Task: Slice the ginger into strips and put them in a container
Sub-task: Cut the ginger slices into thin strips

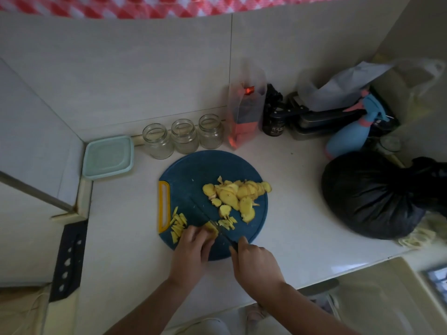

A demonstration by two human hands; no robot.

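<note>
A round dark-blue cutting board (193,172) with a yellow handle lies on the white counter. A heap of yellow ginger slices (235,194) sits on its right half. Cut ginger strips (178,224) lie by the handle, and a few more strips (227,223) lie near the blade. My left hand (192,247) pins a small stack of ginger slices (211,228) with curled fingertips. My right hand (254,259) grips the black handle of a knife (221,232), whose blade rests against that stack. A pale green lidded container (108,157) stands at the back left.
Three glass jars (182,136) without lids line the wall behind the board. A clear bag with red contents (244,114), a dark jar (273,124), a blue spray bottle (350,134) and a tied black bag (372,194) crowd the right. A black holed strip (69,259) lies at the left.
</note>
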